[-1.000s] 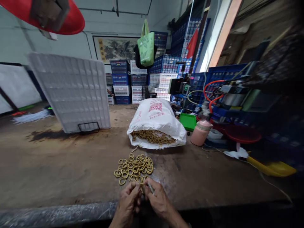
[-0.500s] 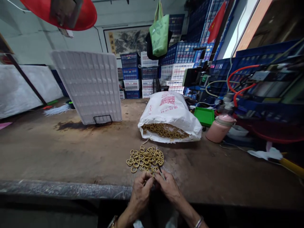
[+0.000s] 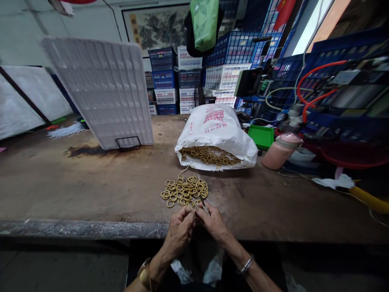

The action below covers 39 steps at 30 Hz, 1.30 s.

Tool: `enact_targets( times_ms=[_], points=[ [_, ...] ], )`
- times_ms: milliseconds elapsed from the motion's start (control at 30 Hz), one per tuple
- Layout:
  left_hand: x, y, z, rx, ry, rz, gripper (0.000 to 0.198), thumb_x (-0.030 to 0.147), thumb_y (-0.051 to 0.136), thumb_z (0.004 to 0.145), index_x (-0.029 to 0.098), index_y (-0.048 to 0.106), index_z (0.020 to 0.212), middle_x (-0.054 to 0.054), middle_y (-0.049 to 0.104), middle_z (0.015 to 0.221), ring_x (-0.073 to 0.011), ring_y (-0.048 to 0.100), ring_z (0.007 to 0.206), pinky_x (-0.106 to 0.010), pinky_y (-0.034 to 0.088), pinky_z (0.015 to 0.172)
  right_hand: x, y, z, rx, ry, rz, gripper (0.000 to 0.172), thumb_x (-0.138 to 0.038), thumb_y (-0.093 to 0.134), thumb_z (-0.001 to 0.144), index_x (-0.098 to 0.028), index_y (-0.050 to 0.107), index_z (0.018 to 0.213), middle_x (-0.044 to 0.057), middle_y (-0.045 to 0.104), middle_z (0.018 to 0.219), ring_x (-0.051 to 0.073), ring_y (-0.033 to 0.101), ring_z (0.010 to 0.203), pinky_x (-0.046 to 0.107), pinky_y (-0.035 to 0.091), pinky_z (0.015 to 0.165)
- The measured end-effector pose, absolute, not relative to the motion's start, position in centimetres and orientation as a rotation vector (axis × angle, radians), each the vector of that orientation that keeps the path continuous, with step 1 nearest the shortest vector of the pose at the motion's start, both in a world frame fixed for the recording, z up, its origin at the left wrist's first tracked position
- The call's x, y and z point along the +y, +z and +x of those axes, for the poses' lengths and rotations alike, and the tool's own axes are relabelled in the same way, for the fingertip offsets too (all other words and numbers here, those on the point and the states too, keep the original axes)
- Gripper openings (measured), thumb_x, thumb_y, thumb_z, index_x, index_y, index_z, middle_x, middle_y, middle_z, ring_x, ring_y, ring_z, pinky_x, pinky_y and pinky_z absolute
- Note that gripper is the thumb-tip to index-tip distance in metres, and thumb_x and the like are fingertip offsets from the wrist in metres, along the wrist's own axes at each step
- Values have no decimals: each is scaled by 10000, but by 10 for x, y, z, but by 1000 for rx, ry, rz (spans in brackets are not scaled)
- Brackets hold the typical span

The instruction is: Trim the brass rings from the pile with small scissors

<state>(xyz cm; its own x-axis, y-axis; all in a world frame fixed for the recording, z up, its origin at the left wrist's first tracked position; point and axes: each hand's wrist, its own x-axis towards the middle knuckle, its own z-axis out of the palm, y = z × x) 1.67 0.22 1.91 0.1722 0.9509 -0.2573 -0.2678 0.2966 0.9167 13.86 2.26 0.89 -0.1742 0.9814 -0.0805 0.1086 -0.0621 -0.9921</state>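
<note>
At the table's front edge my left hand [image 3: 180, 227] is closed, thumb against bent fingers, on a small gold-coloured ring mostly hidden by the fingertips. My right hand [image 3: 215, 224] meets it, fingertips almost touching. Its fingers are wrapped round a thin, pointed, knife-like tool [image 3: 205, 207], whose dark tip sticks out away from me; the rest is covered. Just beyond both hands lies a loose pile of gold-coloured rings [image 3: 184, 190]. Behind the pile, a white woven sack [image 3: 209, 132] lies on its side, mouth towards me, with many more rings inside.
On the brown table [image 3: 121, 190], a pale ribbed panel [image 3: 103, 93] leans upright in a black wire stand [image 3: 128, 142]. To the right are a green tray [image 3: 260, 137], a pink bottle [image 3: 281, 152] and red air hoses [image 3: 322, 101]. Stacked crates [image 3: 164, 79] line the back.
The view has tilted down, so everything sits higher and more of my forearms shows. Both hands stay together at the table edge, with the tool still in my right hand.
</note>
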Motion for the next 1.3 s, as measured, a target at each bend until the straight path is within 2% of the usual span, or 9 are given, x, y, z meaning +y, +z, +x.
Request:
enact_targets(
  times_ms=[100,300,467,567,733,833,1067,1300],
  points=[
    [3,19,16,1025,1038,852,339,472,611,643,157,487,654,87,403,448,-15,283,332,-159,208,344,22,9,138,-1345,1376,-1233,266,-431,499,726,-170,480,683,-46,453,590,65,384,505,174,333,469],
    [2,7,11,881,1039,776,307,455,572,702,160,485,709,75,419,508,-12,279,347,-147,204,339,20,0,136,-1200,1510,-1260,279,-469,448,754,-190,458,742,-68,435,528,36,259,353,172,207,347],
    [3,3,8,803,1045,696,288,428,588,701,172,469,757,68,441,555,-14,301,363,-140,234,339,23,-1,137,-1319,1381,-1287,278,-463,436,768,-189,472,738,-63,451,537,57,344,407,182,287,411],
    [4,9,6,889,1000,772,314,457,580,695,164,468,718,69,436,530,-9,292,339,-139,227,324,24,5,140,-1493,1229,-1310,286,-451,423,787,-179,482,720,-49,464,566,79,406,500,191,332,489],
    [6,18,1,1022,921,871,349,493,573,677,168,445,671,78,420,482,-13,297,316,-136,225,308,23,16,141,-1742,1006,-1302,303,-431,394,809,-175,492,681,-41,440,598,89,395,562,200,324,534],
    [5,16,0,957,954,821,340,475,586,677,168,439,673,77,425,501,-11,294,326,-136,234,319,22,15,139,-1689,1067,-1296,305,-441,400,804,-177,490,682,-39,444,601,90,399,562,199,320,522],
    [2,7,2,766,991,695,316,438,606,685,153,485,751,36,481,609,-12,316,386,-141,243,351,22,2,132,-1349,1501,-1261,376,-535,407,765,-178,469,668,-43,456,515,68,364,424,196,291,423],
    [4,8,-1,814,942,752,285,407,585,709,146,472,712,50,452,563,-10,307,361,-141,234,336,24,5,136,-1451,1325,-1318,297,-456,459,752,-172,484,669,-43,481,541,78,406,489,200,336,497]
  ],
)
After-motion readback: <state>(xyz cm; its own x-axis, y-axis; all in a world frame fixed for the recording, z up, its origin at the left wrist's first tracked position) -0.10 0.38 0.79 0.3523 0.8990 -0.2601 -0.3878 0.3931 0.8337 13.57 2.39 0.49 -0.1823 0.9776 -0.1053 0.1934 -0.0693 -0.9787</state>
